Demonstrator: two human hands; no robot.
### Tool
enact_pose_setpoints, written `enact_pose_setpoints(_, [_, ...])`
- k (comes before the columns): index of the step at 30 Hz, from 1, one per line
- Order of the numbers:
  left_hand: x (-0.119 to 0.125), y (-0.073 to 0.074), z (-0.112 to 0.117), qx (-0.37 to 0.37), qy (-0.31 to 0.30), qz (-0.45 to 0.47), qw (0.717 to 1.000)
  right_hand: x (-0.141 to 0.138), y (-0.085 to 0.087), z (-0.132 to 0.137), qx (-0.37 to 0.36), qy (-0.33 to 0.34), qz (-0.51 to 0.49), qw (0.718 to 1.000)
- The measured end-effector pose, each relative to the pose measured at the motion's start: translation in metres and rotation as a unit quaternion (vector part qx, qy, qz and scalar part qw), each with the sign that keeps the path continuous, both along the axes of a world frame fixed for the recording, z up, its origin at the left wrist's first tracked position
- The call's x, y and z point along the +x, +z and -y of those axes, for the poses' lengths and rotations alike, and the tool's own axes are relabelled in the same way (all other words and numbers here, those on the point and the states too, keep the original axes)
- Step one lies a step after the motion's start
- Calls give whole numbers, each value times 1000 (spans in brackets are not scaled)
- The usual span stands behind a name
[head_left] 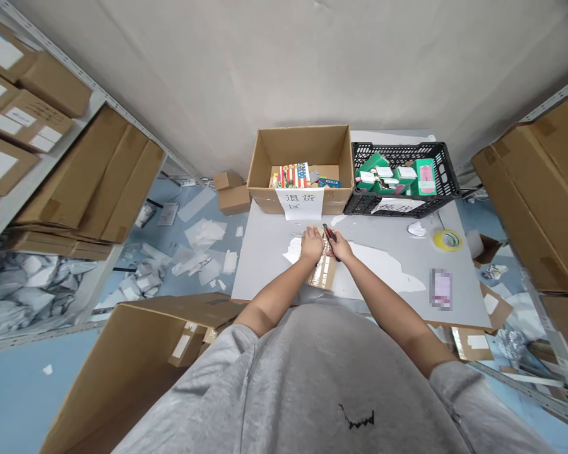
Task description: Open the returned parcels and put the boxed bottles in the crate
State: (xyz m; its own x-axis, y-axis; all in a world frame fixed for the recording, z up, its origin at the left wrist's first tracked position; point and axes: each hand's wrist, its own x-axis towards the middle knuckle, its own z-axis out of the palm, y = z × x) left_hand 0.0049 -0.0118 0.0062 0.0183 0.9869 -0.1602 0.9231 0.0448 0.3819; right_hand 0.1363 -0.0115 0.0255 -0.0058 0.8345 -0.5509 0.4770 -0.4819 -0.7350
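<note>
A small taped cardboard parcel [324, 272] lies on the grey table [274, 265] in front of me. My left hand [311, 244] presses down on its far end, fingers lying flat. My right hand [339, 247] is closed around a red and black utility knife [329, 234], whose tip sits at the parcel's far edge beside my left hand. Torn white paper [383, 265] lies under and around the parcel.
An open cardboard box [300, 165] with colourful items and a black crate [402, 178] of green boxes stand at the table's back. A tape roll [447, 239] lies at the right. Shelves of cartons flank both sides. A large open carton [137, 366] stands at my left.
</note>
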Motion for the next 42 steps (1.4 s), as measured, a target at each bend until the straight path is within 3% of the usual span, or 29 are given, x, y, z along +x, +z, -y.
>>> enact_pose_setpoints(6, [-8, -3, 2, 12, -8, -5, 1000, 2, 3, 3, 20, 36, 41, 998])
enact_pose_setpoints(13, [-16, -3, 2, 7, -40, -4, 999, 0, 3, 0, 4, 26, 40, 999])
enact_pose_setpoints(24, [-61, 12, -19, -31, -217, 43, 975, 4, 2, 7, -11, 33, 18, 999])
enact_pose_setpoints(33, [-39, -7, 5, -3, -135, 41, 990, -7, 7, 18, -35, 10, 66, 997])
enact_pose_setpoints(42, [-48, 0, -2, -9, -141, 76, 987, -27, 11, 23, -49, -11, 59, 997])
